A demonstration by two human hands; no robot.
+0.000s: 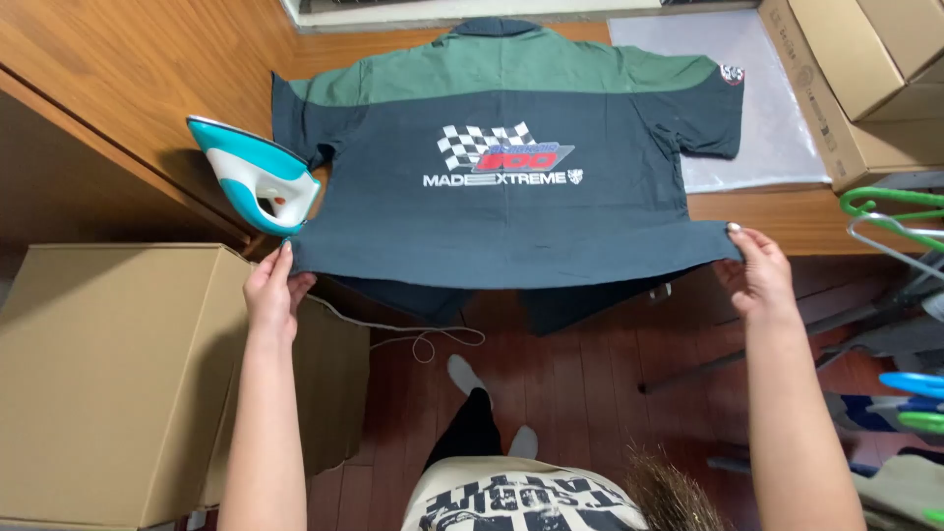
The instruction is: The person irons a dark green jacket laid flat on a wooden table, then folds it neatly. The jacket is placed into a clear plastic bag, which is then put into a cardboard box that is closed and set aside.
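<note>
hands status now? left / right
Left hand: closed, pinching the shirt hem's left corner.
Right hand: closed, pinching the hem's right corner.

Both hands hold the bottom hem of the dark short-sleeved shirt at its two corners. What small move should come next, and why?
Probably draw the hem gently outward and toward the body, then lay it down. The left hand and right hand pinch the corners of the dark grey and green short-sleeved shirt, whose hem hangs past the wooden table edge. The teal and white iron stands beside it.
</note>
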